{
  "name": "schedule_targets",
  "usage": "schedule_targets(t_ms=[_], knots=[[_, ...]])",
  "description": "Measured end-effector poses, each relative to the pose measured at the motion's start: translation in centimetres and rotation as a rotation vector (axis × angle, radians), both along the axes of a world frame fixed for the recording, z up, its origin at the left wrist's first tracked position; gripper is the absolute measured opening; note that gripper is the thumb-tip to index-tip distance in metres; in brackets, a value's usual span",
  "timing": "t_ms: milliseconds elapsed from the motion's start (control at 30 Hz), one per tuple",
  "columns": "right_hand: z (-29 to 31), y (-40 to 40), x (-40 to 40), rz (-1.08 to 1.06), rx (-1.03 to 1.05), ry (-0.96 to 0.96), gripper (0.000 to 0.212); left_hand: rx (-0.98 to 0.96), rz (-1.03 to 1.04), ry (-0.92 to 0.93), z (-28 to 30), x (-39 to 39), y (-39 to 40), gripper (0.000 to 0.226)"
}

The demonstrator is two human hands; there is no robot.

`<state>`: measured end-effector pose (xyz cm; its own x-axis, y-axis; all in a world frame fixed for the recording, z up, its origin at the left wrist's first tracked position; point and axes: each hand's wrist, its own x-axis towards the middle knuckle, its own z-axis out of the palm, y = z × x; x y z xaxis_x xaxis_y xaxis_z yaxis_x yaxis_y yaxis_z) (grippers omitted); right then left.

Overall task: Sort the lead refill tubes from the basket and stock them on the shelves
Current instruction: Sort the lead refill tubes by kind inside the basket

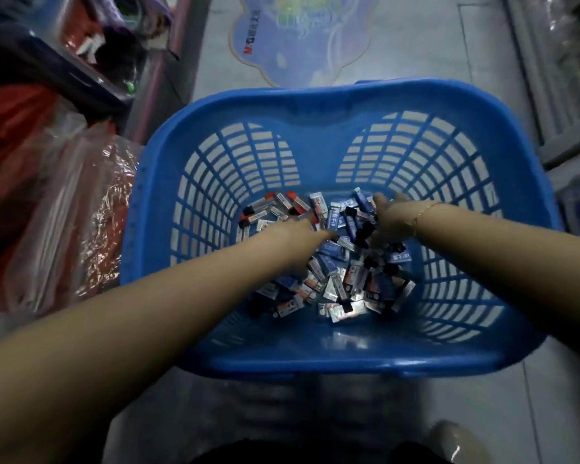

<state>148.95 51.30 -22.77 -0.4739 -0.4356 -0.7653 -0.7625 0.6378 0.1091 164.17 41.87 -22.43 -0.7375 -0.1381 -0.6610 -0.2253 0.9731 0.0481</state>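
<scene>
both hands (387,216) reach among lead refill tubes (335,279) in blue basket (315,105).

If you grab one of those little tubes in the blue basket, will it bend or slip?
Probably not bend: the lead refill tubes look like stiff plastic cases. Their shiny faces suggest they could slip. They look small and probably light, piled loosely in the basket, so neighbours may shift.

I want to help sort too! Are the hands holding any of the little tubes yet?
It cannot be told. Both the left hand and the right hand reach into the tubes in the blue basket, but their fingers are blurred.
</scene>
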Motion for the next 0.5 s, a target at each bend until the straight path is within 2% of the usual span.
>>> schedule_targets(t_ms=[100, 167, 233, 367, 500], knots=[[-2.3, -0.2, 0.4, 0.068, 0.066, 0.083, 0.111, 0.024, -0.134, 0.037, -3.0, 0.0, 0.1, 0.077], [-3.5, -0.5, 1.2, 0.116, 0.036, 0.075, 0.104, 0.047, -0.185, 0.108, -4.1, 0.4, 0.1, 0.058], [-4.6, -0.7, 1.7, 0.077, 0.042, 0.071, 0.099, 0.055, -0.202, 0.170, -4.8, 0.7, 0.0, 0.045], [-6.0, -1.2, 2.0, -0.001, 0.039, 0.085, 0.102, 0.032, -0.284, 0.211, -5.3, -0.3, -0.2, 0.031], [-6.5, -1.5, 0.8, -0.037, 0.036, 0.066, 0.085, 0.136, -0.322, 0.194, -4.8, -1.3, -1.5, 0.021]])
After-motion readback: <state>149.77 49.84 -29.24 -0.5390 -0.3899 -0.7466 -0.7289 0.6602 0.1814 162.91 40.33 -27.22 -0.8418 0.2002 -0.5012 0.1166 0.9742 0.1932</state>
